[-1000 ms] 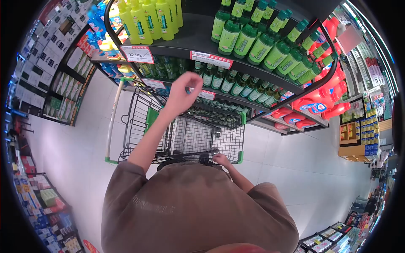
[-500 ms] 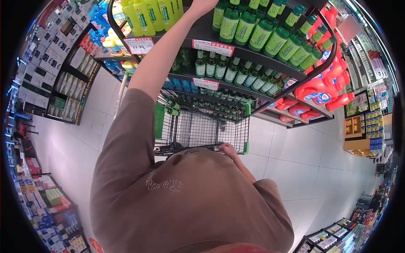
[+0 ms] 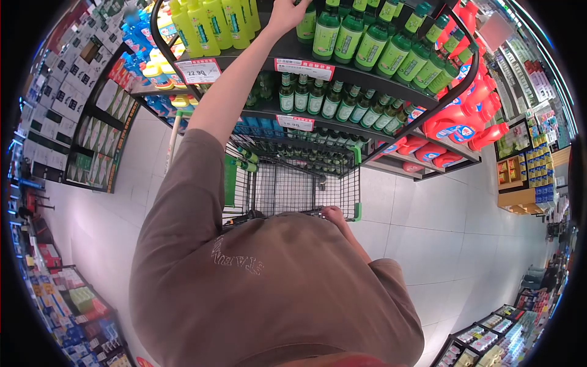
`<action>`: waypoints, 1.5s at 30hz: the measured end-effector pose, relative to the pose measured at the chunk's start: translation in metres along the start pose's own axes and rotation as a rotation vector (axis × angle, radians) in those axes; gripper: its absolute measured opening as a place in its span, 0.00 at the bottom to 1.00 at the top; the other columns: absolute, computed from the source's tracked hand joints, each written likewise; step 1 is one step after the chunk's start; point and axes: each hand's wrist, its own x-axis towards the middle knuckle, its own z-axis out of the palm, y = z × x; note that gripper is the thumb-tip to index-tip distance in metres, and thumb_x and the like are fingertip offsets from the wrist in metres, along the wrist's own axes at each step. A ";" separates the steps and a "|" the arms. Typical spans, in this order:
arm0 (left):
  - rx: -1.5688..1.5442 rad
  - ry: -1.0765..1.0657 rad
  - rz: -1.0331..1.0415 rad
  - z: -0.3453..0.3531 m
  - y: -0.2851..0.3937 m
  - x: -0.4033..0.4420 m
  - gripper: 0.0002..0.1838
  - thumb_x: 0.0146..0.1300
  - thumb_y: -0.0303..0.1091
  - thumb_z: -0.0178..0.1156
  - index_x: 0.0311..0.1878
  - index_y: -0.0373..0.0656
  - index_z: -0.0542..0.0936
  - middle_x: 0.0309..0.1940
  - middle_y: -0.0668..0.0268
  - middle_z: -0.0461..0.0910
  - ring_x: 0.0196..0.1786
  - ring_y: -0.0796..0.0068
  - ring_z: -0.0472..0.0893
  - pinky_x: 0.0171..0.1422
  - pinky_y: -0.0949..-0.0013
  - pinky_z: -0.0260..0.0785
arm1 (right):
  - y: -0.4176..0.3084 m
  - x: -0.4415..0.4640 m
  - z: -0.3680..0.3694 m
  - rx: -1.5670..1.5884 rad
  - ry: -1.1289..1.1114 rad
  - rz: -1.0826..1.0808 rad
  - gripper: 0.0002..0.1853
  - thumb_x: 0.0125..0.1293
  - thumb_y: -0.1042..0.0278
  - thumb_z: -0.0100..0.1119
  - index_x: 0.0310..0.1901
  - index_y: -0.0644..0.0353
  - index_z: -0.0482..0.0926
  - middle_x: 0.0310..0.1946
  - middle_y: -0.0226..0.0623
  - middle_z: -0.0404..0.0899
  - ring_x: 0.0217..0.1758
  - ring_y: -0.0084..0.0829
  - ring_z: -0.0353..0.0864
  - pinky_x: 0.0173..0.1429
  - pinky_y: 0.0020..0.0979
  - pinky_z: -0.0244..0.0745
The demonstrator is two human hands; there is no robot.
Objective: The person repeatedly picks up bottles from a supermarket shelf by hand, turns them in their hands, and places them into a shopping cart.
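Note:
My left hand [image 3: 287, 14] is stretched up to the upper shelf, its fingers closed at the neck of a green glass bottle [image 3: 306, 28] with a light-green label. The top edge of the view cuts off the bottle's neck and part of the fingers. Beside it stand rows of matching green bottles [image 3: 351, 38]. Down by my waist, my right hand [image 3: 333, 213] is closed around the handle of a shopping cart [image 3: 350, 194]. Several small green bottles [image 3: 246, 160] lie at the left side of the cart.
Yellow-green bottles [image 3: 202, 27] stand left of my forearm, above a price tag [image 3: 199, 71]. Smaller green bottles [image 3: 332, 100] fill the lower shelf [image 3: 269, 107]. Red detergent jugs [image 3: 455, 122] line the shelf's right end. A pole [image 3: 173, 137] leans at the left. Pale floor tiles [image 3: 428, 244] spread rightward.
The view has shifted slightly, moving the shelves a little left. My left hand has moved slightly onto the bottle, which sits a bit further from its neighbour. My right hand stays on the handle.

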 end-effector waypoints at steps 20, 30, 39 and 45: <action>-0.896 0.104 -0.520 -0.055 0.104 -0.217 0.21 0.72 0.51 0.37 0.50 0.41 0.67 0.26 0.72 0.66 0.29 0.73 0.71 0.37 0.68 0.67 | -0.296 -0.146 0.131 0.382 -0.773 -0.247 0.29 0.71 0.44 0.34 0.61 0.61 0.61 0.57 0.46 0.68 0.60 0.43 0.71 0.59 0.43 0.70; -2.023 -0.125 -0.562 -0.057 0.045 -0.279 0.21 0.68 0.54 0.44 0.45 0.44 0.70 0.22 0.76 0.65 0.25 0.79 0.64 0.32 0.74 0.59 | -0.290 -0.200 0.167 0.274 -0.726 -0.482 0.28 0.61 0.80 0.57 0.61 0.61 0.59 0.53 0.36 0.68 0.48 0.23 0.75 0.48 0.24 0.75; -1.993 -0.141 -0.599 -0.055 0.034 -0.284 0.20 0.67 0.54 0.46 0.44 0.45 0.70 0.24 0.76 0.68 0.27 0.78 0.65 0.34 0.75 0.61 | -0.284 -0.193 0.167 0.182 -0.630 -0.513 0.30 0.58 0.79 0.62 0.60 0.61 0.59 0.49 0.33 0.68 0.49 0.25 0.75 0.48 0.23 0.74; -1.494 -0.052 -0.709 -0.058 0.046 -0.279 0.21 0.69 0.53 0.43 0.46 0.44 0.70 0.25 0.73 0.68 0.28 0.75 0.69 0.35 0.73 0.65 | -0.283 -0.191 0.167 0.200 -0.598 -0.495 0.29 0.61 0.75 0.59 0.61 0.62 0.58 0.49 0.34 0.70 0.48 0.25 0.75 0.49 0.23 0.74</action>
